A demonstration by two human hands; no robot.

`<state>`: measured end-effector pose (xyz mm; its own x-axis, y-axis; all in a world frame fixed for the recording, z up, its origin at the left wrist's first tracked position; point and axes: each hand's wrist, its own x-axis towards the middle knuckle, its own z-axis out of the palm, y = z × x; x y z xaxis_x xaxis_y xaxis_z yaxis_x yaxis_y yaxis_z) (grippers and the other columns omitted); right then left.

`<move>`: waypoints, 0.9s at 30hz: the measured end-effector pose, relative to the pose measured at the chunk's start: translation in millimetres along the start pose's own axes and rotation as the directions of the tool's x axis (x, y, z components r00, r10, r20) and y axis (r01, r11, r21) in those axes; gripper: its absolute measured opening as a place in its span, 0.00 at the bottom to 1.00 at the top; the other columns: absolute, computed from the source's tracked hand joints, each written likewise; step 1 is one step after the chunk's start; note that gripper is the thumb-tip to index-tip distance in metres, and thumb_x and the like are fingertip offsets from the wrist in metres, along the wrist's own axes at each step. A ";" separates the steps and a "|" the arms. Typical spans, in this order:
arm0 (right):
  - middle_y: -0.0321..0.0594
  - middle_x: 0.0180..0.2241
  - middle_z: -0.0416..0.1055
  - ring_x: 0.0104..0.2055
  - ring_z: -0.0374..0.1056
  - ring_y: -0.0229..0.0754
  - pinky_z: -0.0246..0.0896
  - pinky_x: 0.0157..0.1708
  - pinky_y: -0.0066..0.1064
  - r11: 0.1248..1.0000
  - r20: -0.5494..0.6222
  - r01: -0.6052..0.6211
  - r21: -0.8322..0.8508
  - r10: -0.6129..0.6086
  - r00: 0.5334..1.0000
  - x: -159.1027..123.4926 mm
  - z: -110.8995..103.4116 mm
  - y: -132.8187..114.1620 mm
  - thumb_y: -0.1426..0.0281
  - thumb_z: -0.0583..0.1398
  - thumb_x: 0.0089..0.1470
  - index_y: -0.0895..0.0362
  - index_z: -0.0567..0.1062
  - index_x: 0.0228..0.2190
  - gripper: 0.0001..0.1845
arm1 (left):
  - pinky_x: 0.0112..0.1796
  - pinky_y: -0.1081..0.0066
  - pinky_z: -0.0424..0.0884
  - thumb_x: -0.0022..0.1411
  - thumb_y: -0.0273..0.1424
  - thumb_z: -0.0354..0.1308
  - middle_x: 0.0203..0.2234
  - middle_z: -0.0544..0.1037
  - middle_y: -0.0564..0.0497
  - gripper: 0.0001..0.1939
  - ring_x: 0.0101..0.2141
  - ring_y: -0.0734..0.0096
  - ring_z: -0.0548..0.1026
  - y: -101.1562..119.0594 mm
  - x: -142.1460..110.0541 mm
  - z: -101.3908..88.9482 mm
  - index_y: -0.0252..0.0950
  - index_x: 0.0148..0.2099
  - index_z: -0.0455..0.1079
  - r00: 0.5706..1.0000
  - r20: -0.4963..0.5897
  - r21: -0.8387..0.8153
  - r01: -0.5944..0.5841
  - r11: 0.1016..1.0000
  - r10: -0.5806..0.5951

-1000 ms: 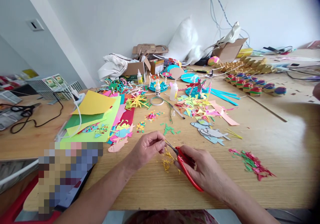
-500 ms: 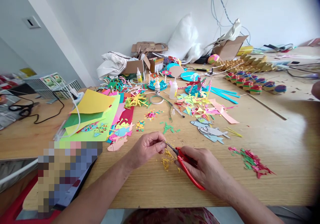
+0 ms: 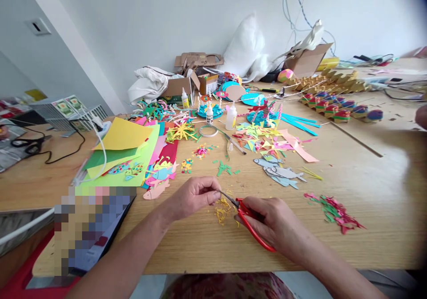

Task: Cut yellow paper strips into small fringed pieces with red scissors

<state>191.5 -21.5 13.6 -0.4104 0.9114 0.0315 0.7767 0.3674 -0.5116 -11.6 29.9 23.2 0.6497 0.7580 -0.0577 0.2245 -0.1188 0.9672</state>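
My right hand is wrapped round the handles of red-handled scissors. Their dark blades point left and meet the fingertips of my left hand. Thumb and index finger of the left hand are pinched together; whatever sits between them is too small to make out. Beneath the blades, curly yellow paper snippets lie on the wooden table. Short green paper pieces are just beyond the hands. Grey-blue paper fish lie farther right, and a pink paper fish lies to the left.
Coloured paper sheets are stacked at the left, above a pixelated tablet-like object. Red and green scraps lie at the right. Glue bottles stand farther back, near paper cuttings. Another person's hand shows at the right edge.
Both hands keep nearly the same pose, with the scissor blades still at the left fingertips. The view has shifted slightly.
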 end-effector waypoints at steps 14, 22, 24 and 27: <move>0.37 0.22 0.71 0.23 0.66 0.39 0.44 0.22 0.27 0.980 0.041 0.055 -0.191 -0.048 0.998 -4.6 8.5 -2.7 0.66 0.49 0.55 0.55 0.68 0.26 0.11 | 0.26 0.77 0.57 0.57 0.31 0.47 0.21 0.65 0.56 0.07 0.24 0.76 0.63 4.7 7.9 -46.0 0.35 0.29 0.64 0.984 -0.177 0.539 0.113 0.835 -0.018; 0.37 0.20 0.71 0.22 0.67 0.40 0.44 0.20 0.27 0.974 0.006 0.053 -0.222 -0.053 0.999 -6.3 16.9 2.0 0.67 0.51 0.54 0.55 0.68 0.25 0.10 | 0.25 0.75 0.55 0.54 0.25 0.47 0.21 0.69 0.52 0.09 0.24 0.73 0.65 -19.0 37.0 -84.9 0.34 0.24 0.67 0.975 -0.211 0.877 0.160 0.452 0.065; 0.38 0.21 0.71 0.22 0.67 0.41 0.44 0.20 0.27 0.972 0.011 0.047 -0.228 -0.046 0.999 -7.0 17.7 5.0 0.66 0.50 0.54 0.54 0.68 0.25 0.11 | 0.25 0.75 0.55 0.53 0.24 0.49 0.21 0.69 0.51 0.08 0.25 0.72 0.65 -24.8 40.7 -88.2 0.33 0.24 0.67 0.975 -0.214 0.888 0.166 0.429 0.066; 0.38 0.21 0.71 0.22 0.67 0.42 0.45 0.20 0.28 0.970 0.024 0.041 -0.240 -0.037 0.999 -7.4 18.7 7.2 0.66 0.50 0.55 0.54 0.68 0.25 0.11 | 0.25 0.75 0.55 0.51 0.24 0.51 0.21 0.70 0.51 0.06 0.24 0.72 0.66 -31.7 43.9 -91.8 0.33 0.25 0.68 0.973 -0.223 0.895 0.184 0.408 0.051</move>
<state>191.2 -29.1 -6.4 -0.4498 0.8926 0.0296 0.8511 0.4385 -0.2887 -56.8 125.9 12.7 0.4818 0.8750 0.0479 0.8606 -0.4828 0.1623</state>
